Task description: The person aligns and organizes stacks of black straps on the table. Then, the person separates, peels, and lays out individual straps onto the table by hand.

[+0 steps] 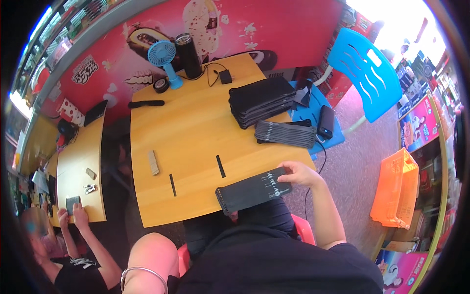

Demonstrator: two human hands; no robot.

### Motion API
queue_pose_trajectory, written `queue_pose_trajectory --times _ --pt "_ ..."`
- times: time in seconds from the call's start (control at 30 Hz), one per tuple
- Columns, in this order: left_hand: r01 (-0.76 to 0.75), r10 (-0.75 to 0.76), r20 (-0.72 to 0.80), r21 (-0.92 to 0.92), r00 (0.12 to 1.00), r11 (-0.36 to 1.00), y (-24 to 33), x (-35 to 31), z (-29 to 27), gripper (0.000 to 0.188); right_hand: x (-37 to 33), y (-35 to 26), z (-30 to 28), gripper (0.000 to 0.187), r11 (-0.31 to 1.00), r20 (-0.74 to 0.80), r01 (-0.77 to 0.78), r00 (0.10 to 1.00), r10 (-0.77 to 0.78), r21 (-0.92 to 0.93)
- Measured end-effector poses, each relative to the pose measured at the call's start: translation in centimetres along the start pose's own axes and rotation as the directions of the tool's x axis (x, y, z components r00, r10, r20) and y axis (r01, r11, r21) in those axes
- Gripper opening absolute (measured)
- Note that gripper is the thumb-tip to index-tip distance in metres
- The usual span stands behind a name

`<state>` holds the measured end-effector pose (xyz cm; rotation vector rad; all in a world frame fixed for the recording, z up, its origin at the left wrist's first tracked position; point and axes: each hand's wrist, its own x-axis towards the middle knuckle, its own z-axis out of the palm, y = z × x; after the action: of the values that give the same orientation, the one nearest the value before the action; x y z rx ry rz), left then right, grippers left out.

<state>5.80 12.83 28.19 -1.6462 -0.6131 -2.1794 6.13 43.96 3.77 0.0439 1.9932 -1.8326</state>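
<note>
Black shirt [274, 259], right grip [297, 175] pinching dark stack [247, 192] over table edge [169, 218], wood [191, 122] beyond, left grip hidden, unclear

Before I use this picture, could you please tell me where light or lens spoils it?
In the head view, the upper-right background is washed out to white and glare pales the side table; also in the head view, the upper-left shelf bows and the rim turns black, yet the right hand and dark stack look fairly sharp.
</note>
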Motion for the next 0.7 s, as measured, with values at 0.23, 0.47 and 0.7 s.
queue_pose_trajectory --times 0.23,0.47,0.7 --pt "0.012 -0.012 0.004 -0.003 1.0 1.0 -1.3 -0.6 -0.3 0.048 0.1 0.9 -0.5 0.024 1.0 -0.021 -0.025 0.999 0.025 0.013" --pt "-0.002 0.002 0.018 0.0 1.0 1.0 -1.8 -0.7 -0.3 0.043 1.0 0.4 0.0 0.025 0.999 -0.003 -0.003 1.0 0.003 -0.033" --pt "-0.1 0.098 0.052 0.036 0.994 0.994 -2.6 -1.0 0.0 0.038 0.5 1.3 -0.9 0.027 0.996 0.009 0.005 1.0 -0.004 -0.09"
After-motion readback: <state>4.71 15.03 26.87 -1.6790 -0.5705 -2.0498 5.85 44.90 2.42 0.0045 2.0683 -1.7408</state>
